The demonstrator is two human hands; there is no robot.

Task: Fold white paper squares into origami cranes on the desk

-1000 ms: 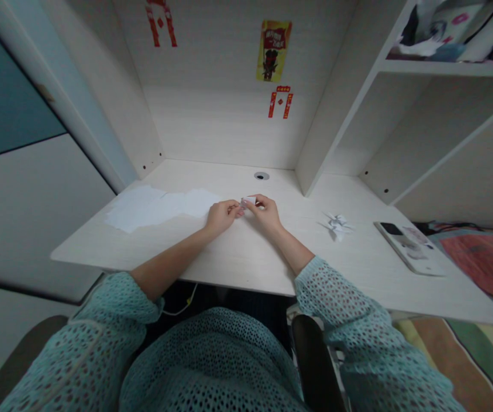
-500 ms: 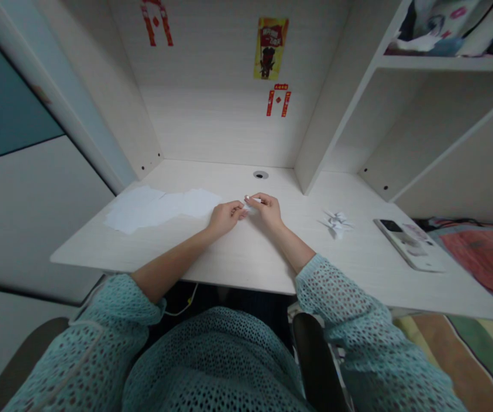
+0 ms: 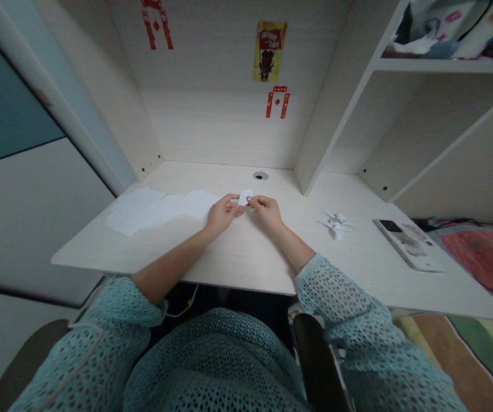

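Between my hands, just above the white desk, is a small folded piece of white paper [image 3: 243, 197]. My left hand [image 3: 222, 213] pinches its left side between thumb and fingers. From the right, my right hand [image 3: 267, 209] grips the same paper, its thumb pressed on the paper's face. The finer folds are too small to make out. Left of my hands, flat white paper sheets [image 3: 143, 210] lie spread and overlapping. A little cluster of folded white paper pieces [image 3: 336, 223] with thin pointed ends sits to the right.
A phone-like white device [image 3: 408, 245] with a dark patch lies on the desk's right side. Behind the desk [image 3: 238, 257] rises a back panel with red and yellow stickers [image 3: 269, 51]. An upright divider [image 3: 327, 114] stands right of centre, and a chair armrest [image 3: 317, 360] is below.
The folded paper has turned so that more of its flat face shows. My left fingers have opened out along its left edge, and my right hand has shifted slightly.
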